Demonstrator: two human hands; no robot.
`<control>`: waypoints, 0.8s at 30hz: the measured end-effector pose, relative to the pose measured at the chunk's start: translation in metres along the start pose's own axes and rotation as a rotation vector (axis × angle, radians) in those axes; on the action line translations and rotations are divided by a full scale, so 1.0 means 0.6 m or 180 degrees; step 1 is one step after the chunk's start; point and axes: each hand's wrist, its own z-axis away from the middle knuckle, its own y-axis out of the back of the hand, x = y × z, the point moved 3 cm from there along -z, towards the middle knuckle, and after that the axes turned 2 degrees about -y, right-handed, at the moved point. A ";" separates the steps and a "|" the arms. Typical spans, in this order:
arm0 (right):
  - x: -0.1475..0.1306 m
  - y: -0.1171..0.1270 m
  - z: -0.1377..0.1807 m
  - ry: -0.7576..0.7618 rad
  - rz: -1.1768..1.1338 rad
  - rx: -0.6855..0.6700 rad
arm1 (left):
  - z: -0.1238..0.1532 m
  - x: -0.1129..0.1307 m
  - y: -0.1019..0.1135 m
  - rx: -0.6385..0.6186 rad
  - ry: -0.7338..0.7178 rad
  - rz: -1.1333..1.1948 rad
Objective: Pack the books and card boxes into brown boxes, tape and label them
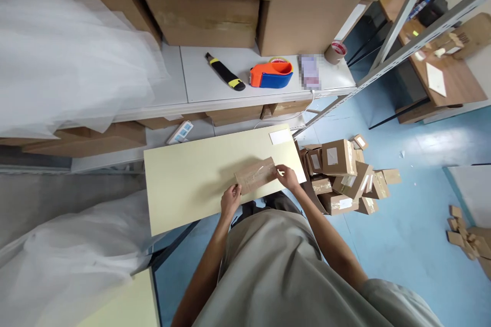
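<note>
A small brown cardboard box (256, 174), wrapped in clear tape, lies on the pale yellow table (184, 184) near its front edge. My left hand (230, 199) grips the box's left end with fingers curled round it. My right hand (287, 176) pinches the box's right end. A white label (280, 136) lies on the table's far right corner.
A grey shelf (207, 82) behind the table carries a black-and-yellow utility knife (225, 72), an orange-and-blue tape dispenser (271, 73) and a tape roll (336, 52). Large cartons (207, 15) are stacked above. Several taped boxes (341, 176) are piled on the blue floor at right. White plastic sheeting (65, 61) is at left.
</note>
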 end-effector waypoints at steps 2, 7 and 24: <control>0.022 -0.005 0.024 -0.0164 -0.0191 -0.0117 | 0.005 -0.013 -0.006 -0.0010 0.0093 -0.0030; 0.051 -0.022 0.067 -0.0294 -0.0814 -0.0212 | 0.019 -0.026 -0.019 0.0310 0.0095 0.0407; 0.101 0.221 0.044 0.0622 -0.0748 0.0006 | 0.069 0.150 -0.191 0.0470 -0.0091 0.0060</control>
